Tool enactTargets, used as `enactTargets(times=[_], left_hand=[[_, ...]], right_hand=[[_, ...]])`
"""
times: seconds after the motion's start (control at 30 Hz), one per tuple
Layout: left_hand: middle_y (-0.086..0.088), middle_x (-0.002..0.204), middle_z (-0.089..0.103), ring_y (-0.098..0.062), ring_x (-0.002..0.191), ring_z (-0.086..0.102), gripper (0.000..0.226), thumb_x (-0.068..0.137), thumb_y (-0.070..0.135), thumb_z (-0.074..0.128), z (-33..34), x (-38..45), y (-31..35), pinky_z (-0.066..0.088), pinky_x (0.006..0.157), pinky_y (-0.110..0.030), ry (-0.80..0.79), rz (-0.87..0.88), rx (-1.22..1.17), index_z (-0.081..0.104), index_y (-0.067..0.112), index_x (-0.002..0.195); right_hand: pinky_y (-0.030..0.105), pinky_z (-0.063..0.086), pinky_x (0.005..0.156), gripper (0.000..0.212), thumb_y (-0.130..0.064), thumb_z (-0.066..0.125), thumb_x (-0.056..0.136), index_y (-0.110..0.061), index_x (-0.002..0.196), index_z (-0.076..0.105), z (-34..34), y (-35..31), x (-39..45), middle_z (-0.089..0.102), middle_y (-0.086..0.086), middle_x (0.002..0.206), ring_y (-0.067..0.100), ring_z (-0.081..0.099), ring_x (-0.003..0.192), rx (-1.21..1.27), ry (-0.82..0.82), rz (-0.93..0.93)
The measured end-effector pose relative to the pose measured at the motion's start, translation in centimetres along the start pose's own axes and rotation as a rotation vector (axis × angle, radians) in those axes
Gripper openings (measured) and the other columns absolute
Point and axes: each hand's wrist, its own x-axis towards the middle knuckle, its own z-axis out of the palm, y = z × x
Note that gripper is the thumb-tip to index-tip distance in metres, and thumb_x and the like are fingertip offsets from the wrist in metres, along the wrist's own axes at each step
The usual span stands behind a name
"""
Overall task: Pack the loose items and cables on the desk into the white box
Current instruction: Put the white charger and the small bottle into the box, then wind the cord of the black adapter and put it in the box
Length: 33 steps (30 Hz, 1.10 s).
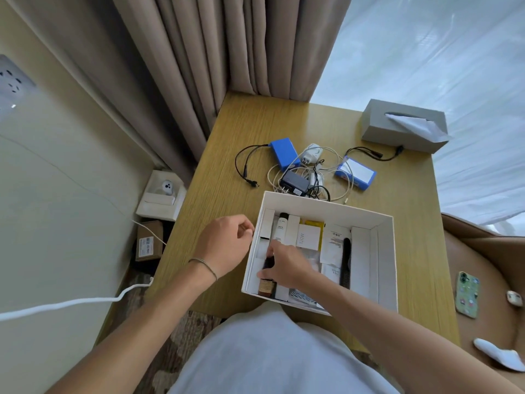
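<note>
A wall socket (12, 81) is seen far left, with a white cord (71, 302) running below it. On the floor beside the table (227, 132) sit an open white carton (162, 196) and a brown parcel (149, 240) with a label too small to read. The left hand (224, 245), bracelet on wrist, is held at the left wall of the white box (386, 251), fingers curled; whether anything is pinched cannot be told. The right hand (287, 265) is lowered inside the box, its fingers closed around a dark bottle (267, 280). Packed in the box are a white tube (281, 226), a small carton marked "120W" (308, 237), a yellow packet (315, 224) and a black comb (346, 261). Loose on the table behind the box lie a blue pack (284, 153) with black leads, a black charger (294, 183), a white plug (312, 153), tangled white cables (341, 191) and a second blue pack (356, 173) with an unreadable white label. A grey tissue box (403, 125) is at the far right corner, and a phone (467, 294) lies on the brown seat
</note>
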Motion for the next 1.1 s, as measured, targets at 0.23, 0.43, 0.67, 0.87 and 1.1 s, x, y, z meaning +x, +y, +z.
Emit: enactTargets(times=[0.23,0.43,0.67,0.87,1.1], left_hand=[[0.012,0.081,0.068,-0.005,0.075,0.063,0.014,0.094,0.025,0.057,-0.4,3.2,2.0,0.057,0.065,-0.03,-0.026,0.11,-0.049,0.071,0.026,0.096],[0.01,0.088,0.065,-0.006,0.081,0.061,0.013,0.092,0.024,0.056,-0.3,7.9,4.6,0.055,0.069,-0.03,-0.039,0.188,-0.004,0.069,0.026,0.093],[0.005,0.092,0.063,-0.011,0.082,0.061,0.017,0.092,0.019,0.053,0.9,14.8,6.8,0.05,0.066,-0.027,-0.128,0.233,0.074,0.068,0.023,0.099],[-0.001,0.109,0.062,-0.02,0.104,0.057,0.027,0.091,0.014,0.056,4.2,19.8,7.1,0.051,0.08,-0.033,-0.262,0.294,0.311,0.064,0.022,0.116],[-0.005,0.111,0.062,-0.027,0.102,0.056,0.034,0.084,0.03,0.062,8.6,23.2,7.6,0.043,0.079,-0.037,-0.494,0.535,0.709,0.054,0.022,0.117]], right_hand=[[0.035,0.056,0.057,0.019,-0.037,0.058,0.096,-0.02,0.088,0.063,-6.2,-0.8,-0.7,0.066,-0.003,0.066,0.017,0.068,0.065,0.05,0.222,-0.051],[0.032,0.053,0.064,0.014,-0.027,0.056,0.092,-0.02,0.089,0.068,-13.4,0.2,-0.1,0.071,-0.003,0.073,0.021,0.067,0.071,0.144,0.407,0.017],[0.028,0.051,0.056,0.01,-0.023,0.06,0.09,-0.022,0.093,0.07,-17.7,2.6,2.6,0.071,-0.003,0.079,0.012,0.065,0.068,0.219,0.48,0.138],[0.038,0.06,0.069,0.013,-0.024,0.058,0.089,-0.022,0.093,0.07,-19.0,3.8,4.2,0.074,0.0,0.082,0.016,0.069,0.073,0.249,0.478,0.235],[0.04,0.06,0.068,0.011,-0.026,0.061,0.09,-0.021,0.09,0.07,-18.3,4.9,3.6,0.073,-0.002,0.074,0.016,0.069,0.07,0.348,0.501,0.239]])
